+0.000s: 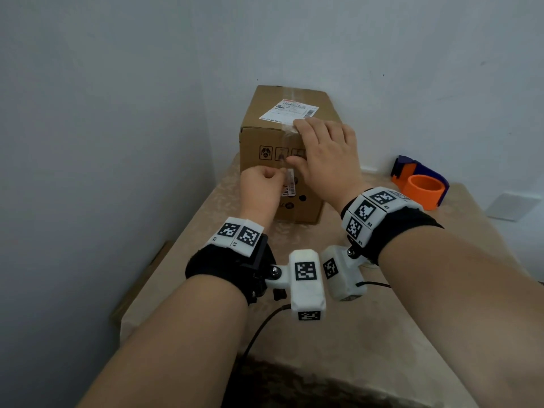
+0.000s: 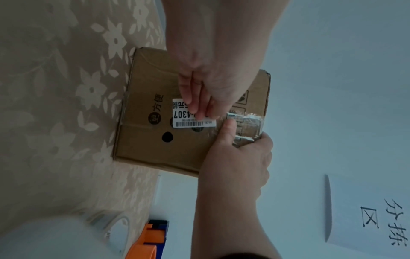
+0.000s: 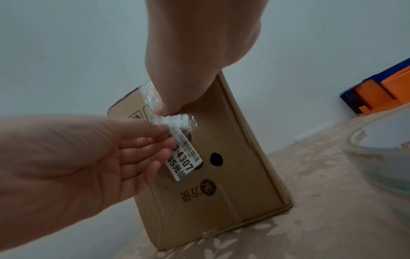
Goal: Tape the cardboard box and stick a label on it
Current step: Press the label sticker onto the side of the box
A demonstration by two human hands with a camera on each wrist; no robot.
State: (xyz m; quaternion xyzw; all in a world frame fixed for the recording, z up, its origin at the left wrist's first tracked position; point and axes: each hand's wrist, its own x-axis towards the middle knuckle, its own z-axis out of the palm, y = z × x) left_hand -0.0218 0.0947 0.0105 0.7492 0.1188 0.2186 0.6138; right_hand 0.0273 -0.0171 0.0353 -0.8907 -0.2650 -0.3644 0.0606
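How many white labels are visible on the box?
2. The top label lies on the top face of the box; the front label is on its near face. Other faces are hidden.

Cardboard box stands on the floral surface. Right hand thumbs the crinkly clear tape on its front, left hand fingers lie on the barcode label. Orange-blue tape dispenser sits off right.
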